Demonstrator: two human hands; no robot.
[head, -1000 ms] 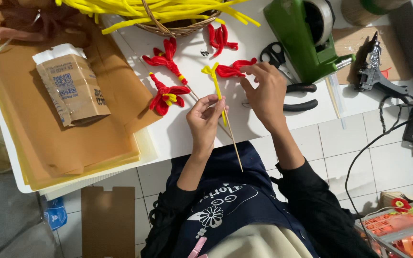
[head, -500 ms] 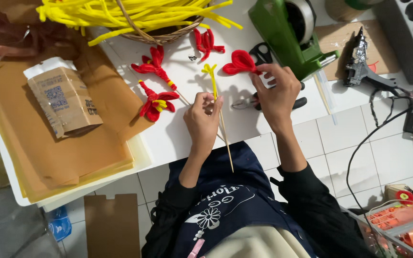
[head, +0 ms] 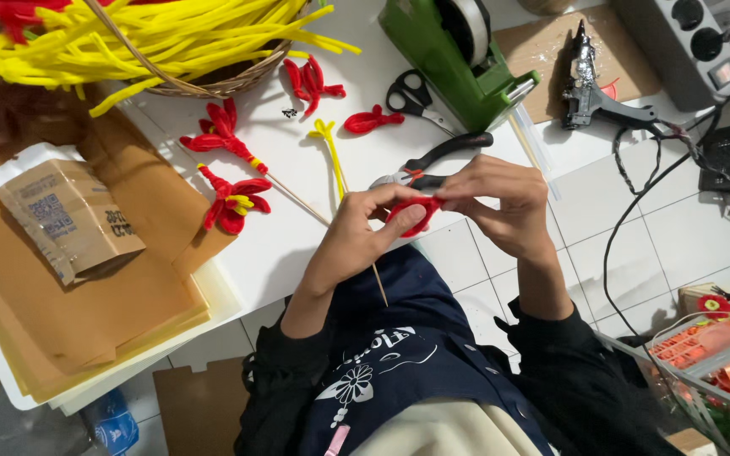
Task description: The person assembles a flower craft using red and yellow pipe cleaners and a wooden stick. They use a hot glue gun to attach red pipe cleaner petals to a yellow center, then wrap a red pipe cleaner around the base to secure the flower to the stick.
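My left hand [head: 363, 235] and my right hand [head: 500, 203] meet over the table's front edge, both pinching a red pipe-cleaner petal [head: 413, 214]. A thin wooden stick with a yellow pipe-cleaner tip [head: 329, 148] runs under my left hand. Two finished red flowers on sticks [head: 230, 196] lie to the left on the white table [head: 280, 245]. A loose red petal [head: 372, 120] and another red piece [head: 310, 83] lie farther back.
A basket of yellow pipe cleaners [head: 154, 42] sits at the back left. Scissors [head: 411, 95], pliers [head: 433, 165], a green tape dispenser [head: 458, 59] and a glue gun [head: 589, 89] lie behind my hands. Brown paper sheets and a packet [head: 65, 219] cover the left.
My right hand picked up a red petal near the tape dispenser and brought it back to my left hand. Both hands now hold it closer to my body.
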